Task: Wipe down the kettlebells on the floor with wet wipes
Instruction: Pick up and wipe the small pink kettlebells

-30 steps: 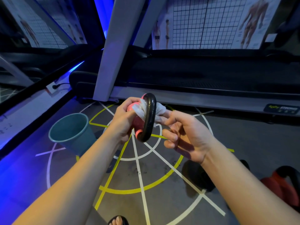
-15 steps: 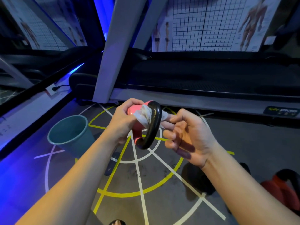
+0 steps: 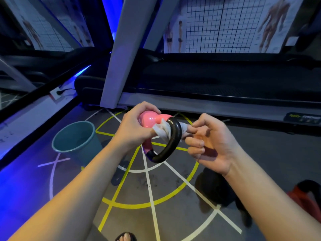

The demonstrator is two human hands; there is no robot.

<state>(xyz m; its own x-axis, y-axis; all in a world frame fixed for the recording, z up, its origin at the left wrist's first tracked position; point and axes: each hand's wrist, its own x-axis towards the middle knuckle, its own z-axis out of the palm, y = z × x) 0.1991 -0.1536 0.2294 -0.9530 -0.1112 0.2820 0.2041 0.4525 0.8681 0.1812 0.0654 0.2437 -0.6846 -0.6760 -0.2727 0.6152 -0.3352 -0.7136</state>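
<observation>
I hold a small pink kettlebell with a black handle up in the air in front of me. My left hand grips its pink body from the left. A white wet wipe is threaded through the handle loop. My right hand pinches the wipe's end on the right side of the handle, its other fingers curled. A black kettlebell and a red kettlebell stand on the floor at the lower right, partly hidden by my right forearm.
A teal bucket stands on the floor to the left. A treadmill with a grey upright runs across the back. The grey floor carries yellow and white lines. My sandalled foot shows at the bottom edge.
The kettlebell has turned so more of its pink body shows on top. Both hands dropped slightly in view, and the wipe has shifted along the black handle.
</observation>
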